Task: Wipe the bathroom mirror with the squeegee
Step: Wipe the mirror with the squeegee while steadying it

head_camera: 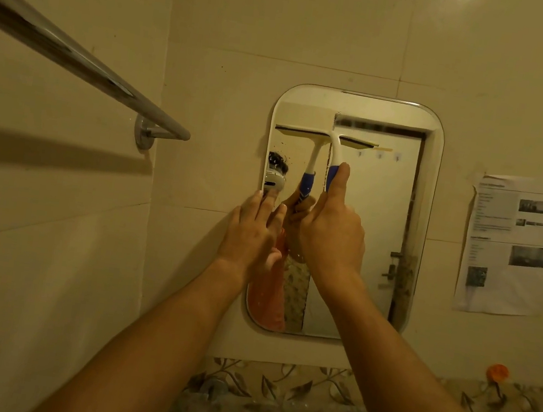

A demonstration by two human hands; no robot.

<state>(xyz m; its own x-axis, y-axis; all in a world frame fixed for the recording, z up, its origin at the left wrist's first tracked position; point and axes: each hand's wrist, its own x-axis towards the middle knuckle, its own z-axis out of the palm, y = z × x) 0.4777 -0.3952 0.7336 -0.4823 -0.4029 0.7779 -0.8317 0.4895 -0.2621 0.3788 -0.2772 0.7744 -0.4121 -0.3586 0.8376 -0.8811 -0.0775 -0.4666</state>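
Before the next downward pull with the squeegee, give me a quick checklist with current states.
1. Right hand gripping squeegee handle: ok.
2. Blade level across the upper mirror: ok.
3. Blade pressed flat on the glass: cannot tell.
4. Left hand clear of the path: not ok, fingers rest at the mirror's left edge, below the blade's left end.
5. Glass above the blade already wiped: cannot tell.
6. Blade covers full width: not ok, right strip uncovered.

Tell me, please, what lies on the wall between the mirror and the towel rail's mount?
Only bare tile wall lies between the mirror and the towel rail's mount, as the head view shows.
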